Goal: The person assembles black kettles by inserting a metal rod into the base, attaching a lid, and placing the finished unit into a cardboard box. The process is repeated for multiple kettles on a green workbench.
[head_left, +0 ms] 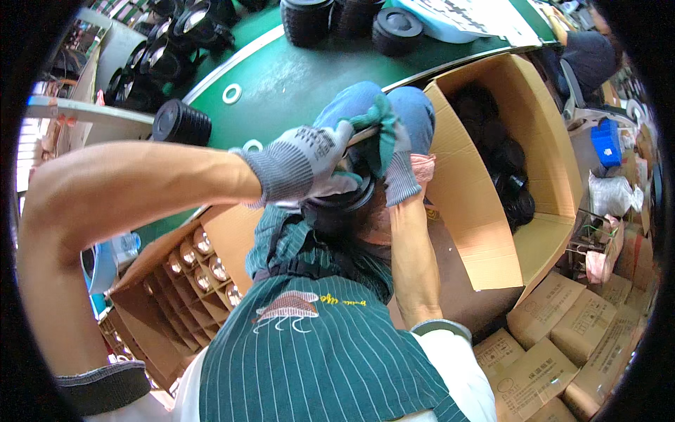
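My left hand (306, 158), in a grey knit glove, is closed at the upper side of a black rounded vessel (337, 214) resting in my lap. Its exact grip is partly hidden by the glove. Also gloved, my right hand (401, 158) is closed on a green cloth (380, 133), which is bunched over the vessel's top between both hands. The vessel's full shape and its opening are mostly covered by gloves and cloth. A dark green striped apron (302, 366) covers my front.
A green worktable (281, 77) ahead bears stacked black lids (181, 121) and a white ring (231, 93). To my right stands an open carton (492, 232) holding black parts. Left is a divided box (165, 302) with shiny round items. Closed cartons (541, 376) lie lower right.
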The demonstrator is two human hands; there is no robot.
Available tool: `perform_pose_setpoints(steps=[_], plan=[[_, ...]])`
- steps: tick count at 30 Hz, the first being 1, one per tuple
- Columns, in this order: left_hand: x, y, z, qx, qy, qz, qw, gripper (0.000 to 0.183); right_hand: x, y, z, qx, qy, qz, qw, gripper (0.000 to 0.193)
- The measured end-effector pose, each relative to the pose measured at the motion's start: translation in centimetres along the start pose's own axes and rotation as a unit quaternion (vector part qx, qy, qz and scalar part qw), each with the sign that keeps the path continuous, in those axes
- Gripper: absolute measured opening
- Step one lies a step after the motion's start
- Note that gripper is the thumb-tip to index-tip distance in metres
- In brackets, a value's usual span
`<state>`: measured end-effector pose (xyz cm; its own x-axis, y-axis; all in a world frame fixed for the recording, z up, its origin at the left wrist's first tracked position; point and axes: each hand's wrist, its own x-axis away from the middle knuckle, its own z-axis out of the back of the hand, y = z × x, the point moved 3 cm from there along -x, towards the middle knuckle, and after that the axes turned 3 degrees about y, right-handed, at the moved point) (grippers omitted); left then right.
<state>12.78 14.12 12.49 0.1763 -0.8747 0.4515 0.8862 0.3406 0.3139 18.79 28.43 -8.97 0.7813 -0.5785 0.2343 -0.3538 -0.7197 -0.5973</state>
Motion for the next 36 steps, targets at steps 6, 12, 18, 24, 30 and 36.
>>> perform_pose_setpoints(steps=[6, 12, 18, 24, 30, 36], plan=[[-1.2, -2.3, -0.7, 0.052, 0.044, -0.197, 0.978, 0.079, 5.4, -2.3, 1.0, 0.113, 0.014, 0.123, 0.986, 0.041], [-3.5, -4.3, -0.2, 0.005, 0.003, -0.415, 0.910, 0.083, 11.8, -5.5, -5.6, 0.315, -0.020, 0.388, 0.866, 0.033], [-3.8, -4.8, 0.2, 0.051, 0.052, -0.362, 0.930, 0.101, 11.4, -6.4, -3.2, 0.215, 0.106, 0.105, 0.965, 0.038], [4.4, -12.7, -1.2, 0.245, 0.400, 0.069, 0.880, 0.063, 15.2, -6.6, -10.3, 0.572, -0.153, 0.127, 0.796, 0.120], [7.8, -21.2, -7.4, 0.215, 0.467, 0.353, 0.781, 0.049, 14.1, -8.0, -11.2, 0.668, -0.203, 0.233, 0.677, 0.090], [5.8, -27.2, -10.5, 0.057, 0.447, 0.431, 0.782, 0.041, 13.7, -9.2, -9.6, 0.680, -0.200, 0.232, 0.666, 0.099]])
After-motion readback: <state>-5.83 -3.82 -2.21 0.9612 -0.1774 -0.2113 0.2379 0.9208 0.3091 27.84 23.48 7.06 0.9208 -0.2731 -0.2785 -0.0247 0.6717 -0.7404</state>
